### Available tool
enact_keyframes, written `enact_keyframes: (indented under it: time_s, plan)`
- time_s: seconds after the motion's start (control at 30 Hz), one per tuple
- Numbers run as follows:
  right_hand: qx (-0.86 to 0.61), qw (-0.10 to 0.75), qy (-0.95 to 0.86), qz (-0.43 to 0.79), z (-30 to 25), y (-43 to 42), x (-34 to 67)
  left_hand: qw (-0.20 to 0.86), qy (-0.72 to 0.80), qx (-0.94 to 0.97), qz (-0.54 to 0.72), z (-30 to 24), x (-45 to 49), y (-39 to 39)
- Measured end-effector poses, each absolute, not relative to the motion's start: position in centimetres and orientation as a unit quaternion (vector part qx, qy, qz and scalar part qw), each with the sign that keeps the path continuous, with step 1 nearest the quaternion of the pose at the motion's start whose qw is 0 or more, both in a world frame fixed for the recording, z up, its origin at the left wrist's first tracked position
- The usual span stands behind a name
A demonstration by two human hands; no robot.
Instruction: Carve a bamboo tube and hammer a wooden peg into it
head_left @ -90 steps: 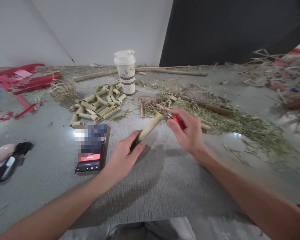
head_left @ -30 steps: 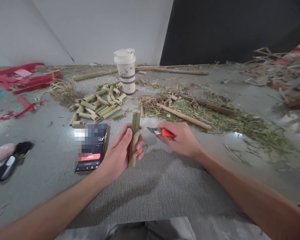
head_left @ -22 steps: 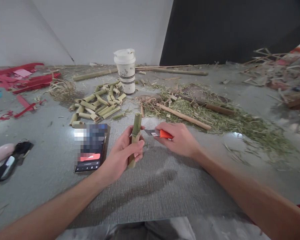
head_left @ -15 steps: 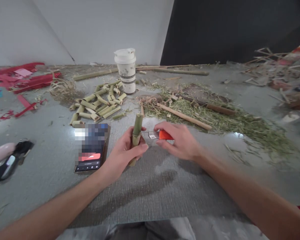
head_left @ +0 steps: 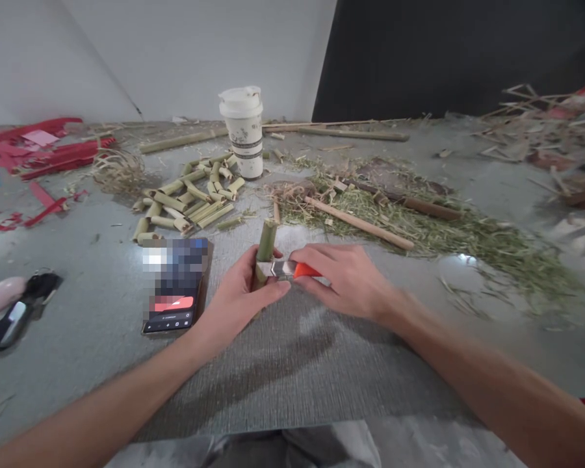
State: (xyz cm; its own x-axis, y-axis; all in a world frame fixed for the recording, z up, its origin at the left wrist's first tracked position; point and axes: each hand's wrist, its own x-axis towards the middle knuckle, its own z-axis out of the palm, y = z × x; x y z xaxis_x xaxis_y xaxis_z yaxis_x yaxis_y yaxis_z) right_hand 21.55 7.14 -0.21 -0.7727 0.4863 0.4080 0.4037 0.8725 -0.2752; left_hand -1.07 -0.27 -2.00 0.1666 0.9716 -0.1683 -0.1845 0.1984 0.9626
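My left hand point(head_left: 238, 296) is wrapped round a short green bamboo piece point(head_left: 266, 242), holding it upright on the grey table point(head_left: 322, 364). My right hand point(head_left: 344, 279) grips an orange-handled utility knife point(head_left: 292, 269). The knife's metal blade lies across the bamboo piece at about mid-height, just above my left fingers. The lower part of the bamboo is hidden by my left hand.
A phone point(head_left: 175, 286) lies left of my left hand. Behind it sit a pile of cut bamboo segments point(head_left: 190, 198) and a lidded paper cup point(head_left: 244, 130). Green shavings and long sticks point(head_left: 361, 224) spread right. Red scraps point(head_left: 49, 156) and a dark object point(head_left: 14, 318) lie left.
The bamboo piece went from lying slanted on the table to standing upright in my left hand. My right hand brought the knife leftward until its blade met the bamboo.
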Motion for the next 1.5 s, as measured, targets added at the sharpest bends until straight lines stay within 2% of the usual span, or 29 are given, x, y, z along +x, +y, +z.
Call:
enact_keyframes:
  time_s: [0.4,1.13,1.5]
  plan:
    - [-0.289,0.240,-0.921,0.105,-0.3,7.6,21.7,0.610,0.458,0.467,0.448,-0.9,-0.6,-0.3]
    - [-0.245,0.226,-0.939,0.079,-0.1,6.8,21.4,0.531,0.556,0.489,0.413,-1.7,-1.1,-0.3]
    - [-0.241,0.256,-0.934,0.059,-0.1,6.5,21.3,0.556,0.556,0.472,0.399,-1.1,-1.1,-0.4]
